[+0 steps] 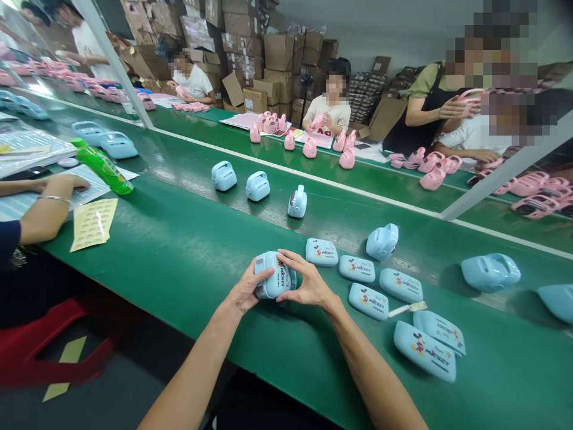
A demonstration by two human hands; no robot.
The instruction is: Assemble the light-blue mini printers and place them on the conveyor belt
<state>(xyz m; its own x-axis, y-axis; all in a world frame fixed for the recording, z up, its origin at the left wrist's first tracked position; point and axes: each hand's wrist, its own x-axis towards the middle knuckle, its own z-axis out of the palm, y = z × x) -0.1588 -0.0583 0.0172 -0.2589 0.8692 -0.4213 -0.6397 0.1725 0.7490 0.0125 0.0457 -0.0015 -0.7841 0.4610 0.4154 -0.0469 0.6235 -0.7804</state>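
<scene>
Both of my hands hold a light blue plastic housing (267, 285) above the green table near its front edge. My left hand (246, 285) grips its left side, thumb across the front. My right hand (308, 280) presses a printed blue cover (283, 276) with a cartoon mouse and lettering against the housing's right side; its fingers curl over top and bottom. Whether the cover is fully seated I cannot tell. Right of my hands lie several loose printed covers, among them a near one (369, 301) and a larger-looking one (425, 351).
Blue handled housings (258, 186) stand along the belt (188, 173) behind the table. A small white strip (407, 309) lies among the covers. At left are a co-worker's arm (49, 203), a green bottle (102, 167) and a sticker sheet (94, 224). Co-workers opposite handle pink housings (308, 147).
</scene>
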